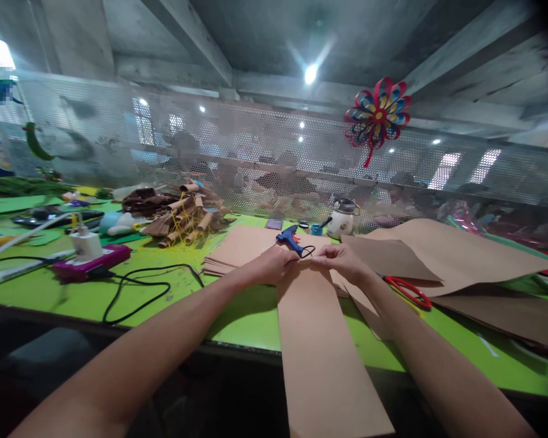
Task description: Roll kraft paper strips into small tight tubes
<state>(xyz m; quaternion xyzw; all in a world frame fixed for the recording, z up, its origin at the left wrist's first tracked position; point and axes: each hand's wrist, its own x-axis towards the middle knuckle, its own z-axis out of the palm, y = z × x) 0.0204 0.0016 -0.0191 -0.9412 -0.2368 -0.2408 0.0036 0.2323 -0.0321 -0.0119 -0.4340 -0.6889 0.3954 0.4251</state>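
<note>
A long strip of brown paper (324,347) runs from the middle of the green table (237,316) over its near edge toward me. My left hand (274,264) and my right hand (342,260) both pinch the strip's far end, fingers closed on it, thumbs close together. Just beyond my hands lies a blue glue gun (290,238) on a stack of brown sheets (237,249).
Red-handled scissors (408,291) lie right of my right wrist, by large brown paper sheets (456,255). A pile of rolled paper tubes (187,219), a power strip with plug (89,255) and a black cable (141,286) sit at left. A perforated screen (274,152) with a paper pinwheel (378,115) backs the table.
</note>
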